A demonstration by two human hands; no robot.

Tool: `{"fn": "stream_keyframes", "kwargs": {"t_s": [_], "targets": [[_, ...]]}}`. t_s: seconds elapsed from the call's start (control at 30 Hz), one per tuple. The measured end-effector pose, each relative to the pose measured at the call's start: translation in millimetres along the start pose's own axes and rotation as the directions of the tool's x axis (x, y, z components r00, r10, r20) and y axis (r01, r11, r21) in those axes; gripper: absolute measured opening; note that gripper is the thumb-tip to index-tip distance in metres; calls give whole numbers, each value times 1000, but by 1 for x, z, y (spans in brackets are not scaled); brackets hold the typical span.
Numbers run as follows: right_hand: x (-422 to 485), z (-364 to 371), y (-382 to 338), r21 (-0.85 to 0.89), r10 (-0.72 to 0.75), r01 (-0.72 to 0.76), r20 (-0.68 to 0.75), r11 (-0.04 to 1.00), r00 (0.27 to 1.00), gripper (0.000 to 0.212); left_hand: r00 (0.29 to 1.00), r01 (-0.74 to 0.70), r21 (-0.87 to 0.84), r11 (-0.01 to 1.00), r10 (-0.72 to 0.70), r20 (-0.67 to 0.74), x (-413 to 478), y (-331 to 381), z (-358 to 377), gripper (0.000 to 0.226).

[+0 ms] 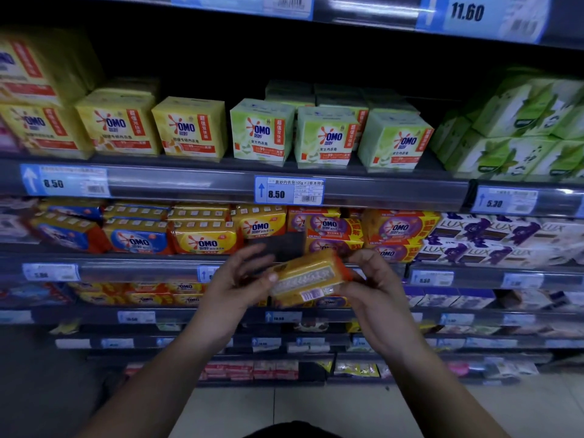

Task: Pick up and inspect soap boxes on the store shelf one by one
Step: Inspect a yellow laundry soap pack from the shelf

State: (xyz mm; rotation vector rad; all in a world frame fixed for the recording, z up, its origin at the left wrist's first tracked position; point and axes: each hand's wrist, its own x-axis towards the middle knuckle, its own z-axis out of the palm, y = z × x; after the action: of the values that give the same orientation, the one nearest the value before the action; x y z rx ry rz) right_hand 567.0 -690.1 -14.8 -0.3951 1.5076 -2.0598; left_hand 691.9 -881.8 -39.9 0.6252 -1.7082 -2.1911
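The person is holding a yellow and orange soap pack [308,278] in mid air in front of the store shelves, between both hands and level with the edge of the second shelf [142,268] from the middle. The left hand [240,279] is gripping the pack's left end, its thumb lying on the front face and its fingers spreading up behind it, somewhat blurred. The right hand [369,286] is curling round the right end, so each grip is grasping the pack. The pack is tilting with its right end higher, and its pale printed panel and a barcode label [311,294] are facing the camera. Just behind it a dark gap [284,248] is showing in the row of OMO packs, between yellow OMO packs [205,240] on the left and purple OMO packs [398,229] on the right. White and purple LUX boxes [474,235] are standing further right. On the shelf above, yellow OMO boxes [189,129] and green OMO boxes [262,131] are sitting side by side over a blue price tag reading 8.50 [289,191]. Pale floor tiles [316,406] are showing below the forearms.
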Motion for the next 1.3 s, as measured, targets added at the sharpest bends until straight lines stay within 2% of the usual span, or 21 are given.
{"fn": "stream_keyframes", "kwargs": {"t_s": [0.07, 0.13, 0.2, 0.3, 0.37, 0.43, 0.47, 0.5, 0.53, 0.57, 0.67, 0.77, 0.87, 0.97, 1.03, 1.17, 1.3], "targets": [[1, 0, 4, 31, -11, 10, 13, 999, 1000, 45, 990, 138, -36, 990, -137, 26, -1, -3, 1, 79], [1, -1, 8, 69, -23, 20, 36, 997, 999, 41, 986, 137, 71, 988, -143, 87, -3, 0, 0, 70], [2, -2, 11, 124, -22, 14, 67, 992, 998, 41, 991, 27, 196, 980, -53, 126, -4, 4, 1, 51], [6, -4, 13, 243, 51, -78, 115, 967, 992, 45, 980, -199, 351, 915, 188, 64, -7, 10, 4, 40], [9, -3, 9, 268, 206, -234, 129, 935, 970, 39, 915, -377, 493, 784, 397, 69, -9, 15, 5, 43], [12, 1, 4, 189, 346, -367, 133, 911, 929, 35, 798, -553, 605, 573, 572, 188, -6, 17, 0, 46], [12, 3, 2, 137, 363, -378, 120, 916, 924, 35, 744, -613, 626, 482, 618, 253, -4, 16, -2, 47], [13, 5, 1, 112, 348, -358, 104, 927, 932, 35, 720, -639, 633, 436, 629, 294, -3, 15, -5, 47], [13, 6, 1, 115, 317, -326, 90, 938, 944, 37, 729, -636, 632, 443, 613, 304, -3, 15, -7, 49], [14, 5, 2, 109, 277, -285, 82, 952, 957, 42, 768, -604, 622, 499, 574, 285, -3, 14, -8, 54], [17, 2, 0, -24, 164, -163, 80, 986, 983, 49, 914, -397, 459, 795, 387, 121, -6, 15, -10, 72], [18, 1, 1, -83, 143, -133, 124, 988, 982, 51, 968, -230, 352, 907, 252, -16, -2, 12, -9, 58], [19, 6, 4, -96, 127, -116, 112, 989, 986, 46, 976, -189, 272, 943, 211, -53, -1, 10, -7, 43], [23, 13, 13, -349, 25, -39, -43, 936, 999, 26, 958, -217, 228, 949, 252, -135, -1, 8, -10, 39], [27, 18, 21, -478, -46, 6, -73, 878, 996, 23, 948, -229, 234, 945, 270, -165, 2, 8, -11, 34], [30, 32, 27, -444, -126, 54, -136, 894, 983, 35, 910, -267, 341, 901, 353, -219, 10, 6, -6, 20], [31, 43, 28, -480, -175, 85, -146, 873, 974, 30, 865, -256, 424, 869, 401, -300, 14, -2, -7, 18]]}}
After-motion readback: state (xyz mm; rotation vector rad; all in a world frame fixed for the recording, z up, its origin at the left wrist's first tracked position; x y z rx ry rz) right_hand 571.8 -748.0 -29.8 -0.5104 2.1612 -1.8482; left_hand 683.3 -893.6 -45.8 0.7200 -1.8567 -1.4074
